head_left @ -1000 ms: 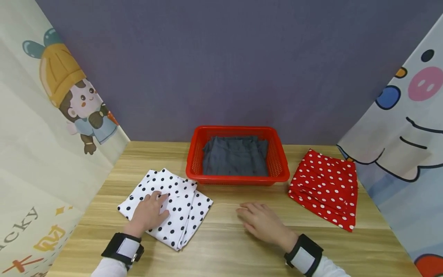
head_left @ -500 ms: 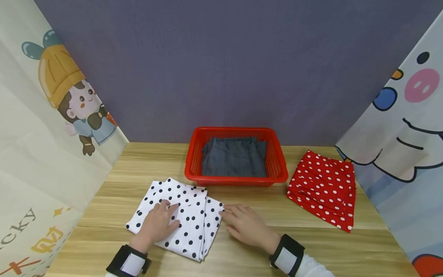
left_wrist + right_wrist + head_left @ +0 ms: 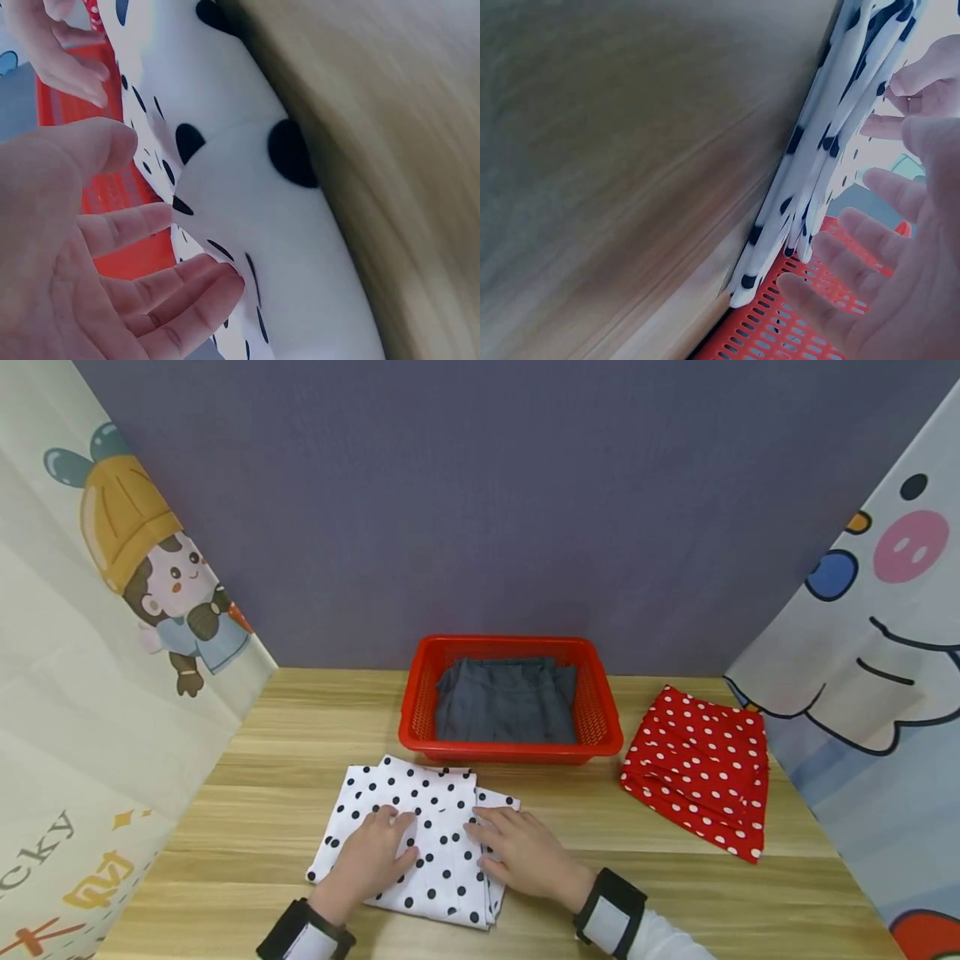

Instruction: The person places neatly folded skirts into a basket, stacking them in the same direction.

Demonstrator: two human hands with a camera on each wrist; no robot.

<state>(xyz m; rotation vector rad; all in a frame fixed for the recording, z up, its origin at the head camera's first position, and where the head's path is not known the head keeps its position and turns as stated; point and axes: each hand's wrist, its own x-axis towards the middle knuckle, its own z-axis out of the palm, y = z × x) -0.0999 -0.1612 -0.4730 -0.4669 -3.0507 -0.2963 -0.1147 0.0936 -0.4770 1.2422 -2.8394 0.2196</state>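
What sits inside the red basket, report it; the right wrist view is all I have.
Observer: In the head view, a dark gray cloth lies inside the red basket.
Operator: Now check right of it.
Observer: A red cloth with white polka dots lies there on the wood-grain tabletop.
Operator: Finish nearer the person, on the left.
Observer: The left hand is over the left half of the white cloth with black polka dots.
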